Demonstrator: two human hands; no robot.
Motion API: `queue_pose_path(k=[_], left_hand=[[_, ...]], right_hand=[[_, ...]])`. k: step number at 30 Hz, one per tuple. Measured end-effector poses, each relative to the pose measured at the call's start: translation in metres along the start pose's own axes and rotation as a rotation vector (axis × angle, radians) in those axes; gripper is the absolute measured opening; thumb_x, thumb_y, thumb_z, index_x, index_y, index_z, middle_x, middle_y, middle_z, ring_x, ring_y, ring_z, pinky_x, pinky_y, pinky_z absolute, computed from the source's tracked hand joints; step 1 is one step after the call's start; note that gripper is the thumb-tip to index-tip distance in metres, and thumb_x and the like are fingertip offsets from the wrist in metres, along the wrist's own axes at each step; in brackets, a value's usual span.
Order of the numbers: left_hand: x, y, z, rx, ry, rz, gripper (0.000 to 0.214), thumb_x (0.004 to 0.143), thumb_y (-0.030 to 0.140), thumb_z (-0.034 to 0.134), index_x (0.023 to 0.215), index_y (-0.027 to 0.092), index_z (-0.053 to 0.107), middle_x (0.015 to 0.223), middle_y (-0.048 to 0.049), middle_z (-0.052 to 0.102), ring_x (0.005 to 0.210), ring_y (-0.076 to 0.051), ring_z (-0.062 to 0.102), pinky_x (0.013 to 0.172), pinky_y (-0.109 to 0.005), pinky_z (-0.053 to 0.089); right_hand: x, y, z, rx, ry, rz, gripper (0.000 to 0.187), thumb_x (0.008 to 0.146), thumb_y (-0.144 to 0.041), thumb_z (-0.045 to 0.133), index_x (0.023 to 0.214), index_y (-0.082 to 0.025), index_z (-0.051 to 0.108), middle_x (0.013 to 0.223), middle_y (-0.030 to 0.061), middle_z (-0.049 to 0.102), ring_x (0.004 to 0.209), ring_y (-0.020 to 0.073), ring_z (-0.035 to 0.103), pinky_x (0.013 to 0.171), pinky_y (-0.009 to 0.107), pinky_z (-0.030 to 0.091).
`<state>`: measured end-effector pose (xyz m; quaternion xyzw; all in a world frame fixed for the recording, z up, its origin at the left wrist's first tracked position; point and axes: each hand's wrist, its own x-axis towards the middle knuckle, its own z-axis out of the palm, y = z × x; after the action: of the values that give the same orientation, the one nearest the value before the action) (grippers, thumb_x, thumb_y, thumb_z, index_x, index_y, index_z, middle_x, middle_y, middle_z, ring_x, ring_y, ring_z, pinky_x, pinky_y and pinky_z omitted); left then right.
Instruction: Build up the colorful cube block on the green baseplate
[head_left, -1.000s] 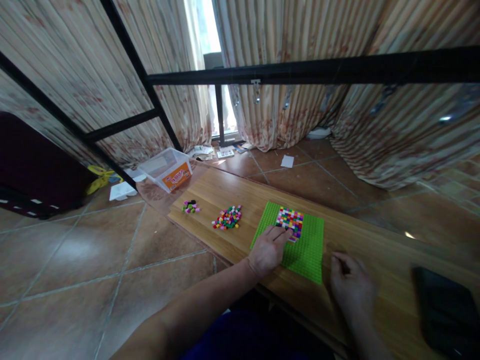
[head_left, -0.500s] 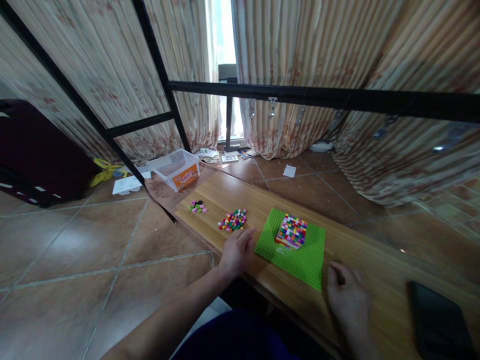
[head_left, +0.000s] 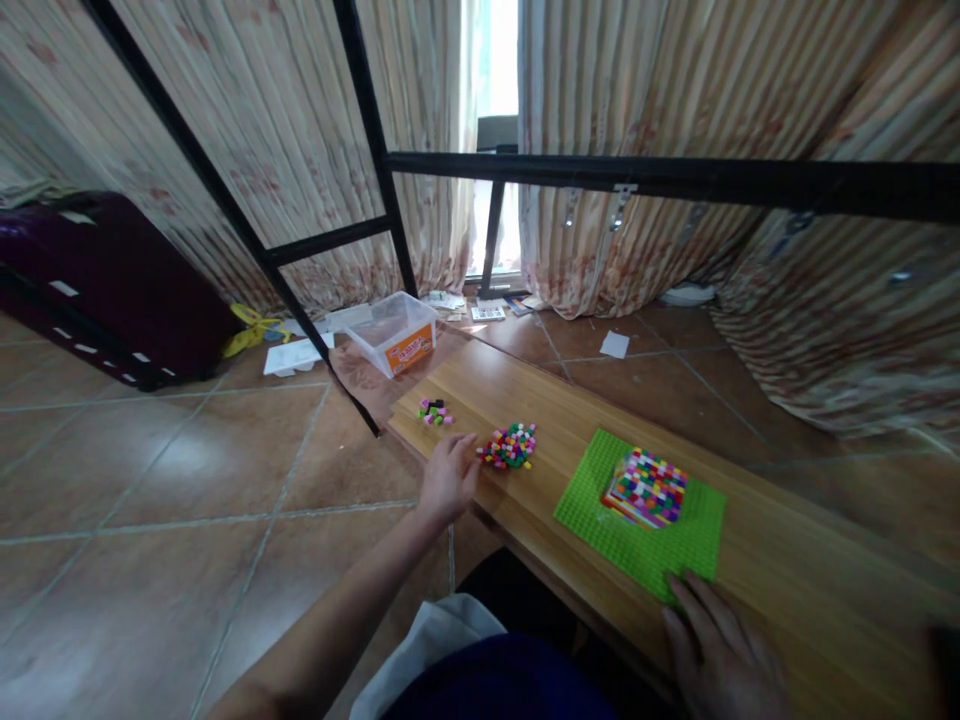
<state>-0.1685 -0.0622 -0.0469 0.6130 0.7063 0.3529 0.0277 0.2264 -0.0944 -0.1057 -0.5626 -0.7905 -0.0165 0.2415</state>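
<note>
A green baseplate (head_left: 592, 515) lies on the wooden board (head_left: 540, 395), carrying a block of many-coloured small bricks (head_left: 645, 487). My left hand (head_left: 448, 476) reaches out, fingers apart and empty, at the board's near edge just left of a loose pile of coloured bricks (head_left: 510, 446). A smaller pile of pink, green and black bricks (head_left: 433, 411) lies farther left. My right hand (head_left: 716, 650) rests flat on the board, fingers spread, its tips touching the baseplate's near corner.
A clear plastic tub (head_left: 394, 333) with an orange label stands on the tiled floor beyond the board. A black metal frame (head_left: 675, 180) crosses overhead. A dark suitcase (head_left: 97, 290) lies at the left. Curtains hang behind, with papers strewn at their foot.
My left hand left the brick block and moved left past the baseplate to beside the loose pile. My right hand came to the baseplate's corner and opened flat. The view swung left.
</note>
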Motion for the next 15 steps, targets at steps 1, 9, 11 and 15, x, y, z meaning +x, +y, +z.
queue_pose_path(k=[1,9,11,15], left_hand=[[0.002,-0.001,0.002,0.007,-0.035,0.016,0.043,0.089,0.026,0.060,0.131,0.018,0.057,0.128,-0.0129,0.061,0.121,-0.027,0.059,0.103,-0.045,0.051],[0.025,-0.002,0.017,0.023,-0.323,0.192,0.100,0.073,0.062,0.075,0.151,0.016,0.034,0.153,-0.0219,0.039,0.143,-0.037,0.036,0.117,-0.059,0.030],[0.032,-0.001,0.020,0.018,-0.353,0.214,0.105,0.072,0.067,0.074,0.153,0.016,0.031,0.155,-0.0216,0.038,0.145,-0.036,0.033,0.119,-0.059,0.026],[0.041,-0.001,0.024,0.005,-0.416,0.241,0.110,0.070,0.074,0.070,0.154,0.017,0.029,0.157,-0.0207,0.035,0.148,-0.036,0.029,0.122,-0.057,0.020]], right_hand=[[-0.003,0.003,0.000,0.009,0.000,-0.012,0.047,0.095,-0.051,0.038,0.123,-0.024,0.063,0.131,0.0116,0.064,0.116,0.0336,0.060,0.092,0.053,0.046],[0.014,-0.036,-0.013,0.093,-0.019,-0.114,0.036,0.095,-0.041,0.039,0.097,-0.027,0.072,0.107,0.0104,0.073,0.102,0.0280,0.067,0.089,0.047,0.051],[0.045,-0.075,-0.013,0.199,-0.028,-0.123,0.035,0.096,-0.040,0.042,0.108,-0.026,0.071,0.115,0.0094,0.072,0.108,0.0250,0.065,0.094,0.043,0.051],[0.135,-0.140,0.015,0.346,0.062,-0.085,0.030,0.097,-0.029,0.042,0.109,-0.020,0.069,0.110,0.0105,0.071,0.102,0.0222,0.065,0.092,0.037,0.051]])
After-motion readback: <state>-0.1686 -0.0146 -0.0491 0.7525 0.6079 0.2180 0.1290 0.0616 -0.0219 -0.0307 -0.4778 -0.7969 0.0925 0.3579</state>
